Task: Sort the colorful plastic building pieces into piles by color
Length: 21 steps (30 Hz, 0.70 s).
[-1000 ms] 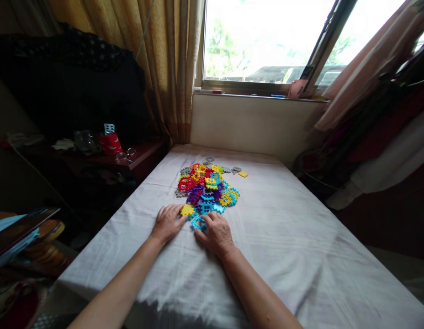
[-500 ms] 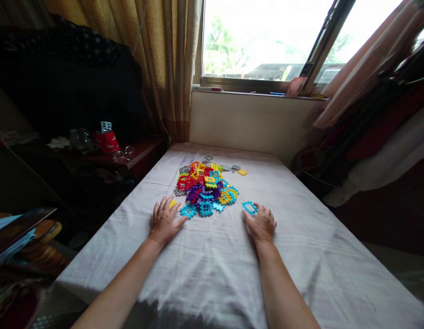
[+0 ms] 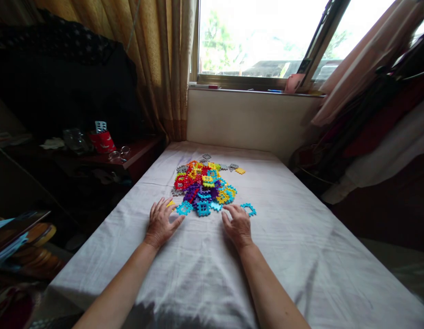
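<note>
Interlocking plastic building pieces with notched edges lie in a loose pile [image 3: 201,185], in red, yellow, purple, blue and grey. At the pile's near left, my left hand [image 3: 162,223] has its fingers spread beside a yellow piece [image 3: 171,204] and a blue window-shaped piece [image 3: 184,208]. My right hand [image 3: 237,223] is at the near right with fingers apart, close to a pale blue piece [image 3: 216,206]. Just right of it lies a blue frame piece [image 3: 248,209]. Neither hand holds anything that I can see. Another blue window piece [image 3: 203,209] sits between the hands.
A white cloth [image 3: 301,256] covers the table. On the left, a dark red side table [image 3: 140,153] bears a red container [image 3: 103,141], glasses [image 3: 119,154] and a glass jar [image 3: 75,140]. Clothes [image 3: 376,151] hang at the right. A window [image 3: 253,41] is behind.
My right hand has moved left, away from the blue frame piece, toward the near edge of the pile. My left hand stays by the yellow piece. The view has shifted slightly.
</note>
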Available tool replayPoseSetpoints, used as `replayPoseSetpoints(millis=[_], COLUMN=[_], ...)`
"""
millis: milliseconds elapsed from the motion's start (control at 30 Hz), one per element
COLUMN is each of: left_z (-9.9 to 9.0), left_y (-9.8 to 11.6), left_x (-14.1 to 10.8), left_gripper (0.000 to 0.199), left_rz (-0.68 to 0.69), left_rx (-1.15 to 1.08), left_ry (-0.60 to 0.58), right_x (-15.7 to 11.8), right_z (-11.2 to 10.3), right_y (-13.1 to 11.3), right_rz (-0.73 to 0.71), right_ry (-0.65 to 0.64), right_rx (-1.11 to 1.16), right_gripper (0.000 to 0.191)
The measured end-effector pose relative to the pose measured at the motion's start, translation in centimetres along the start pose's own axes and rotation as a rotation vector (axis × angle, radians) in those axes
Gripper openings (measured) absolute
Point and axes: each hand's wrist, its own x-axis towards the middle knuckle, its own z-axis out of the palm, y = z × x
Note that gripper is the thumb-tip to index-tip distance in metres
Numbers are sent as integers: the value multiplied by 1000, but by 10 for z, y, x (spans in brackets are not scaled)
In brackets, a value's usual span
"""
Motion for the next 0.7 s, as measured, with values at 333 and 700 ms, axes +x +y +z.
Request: replayPoseSetpoints(millis=[333, 700], left_z=[-7, 6], left_y=[18, 11], left_x=[1, 2], left_gripper=[49, 62], left_rz=[341, 292], left_rx=[-44, -81], left_ry=[-98, -29], right_x=[-10, 19], right_z=[8, -16], right_y=[-51, 20], right_rz=[-30, 462], right_ry=[-160, 79], right_rx=[428, 313], right_gripper=[27, 37])
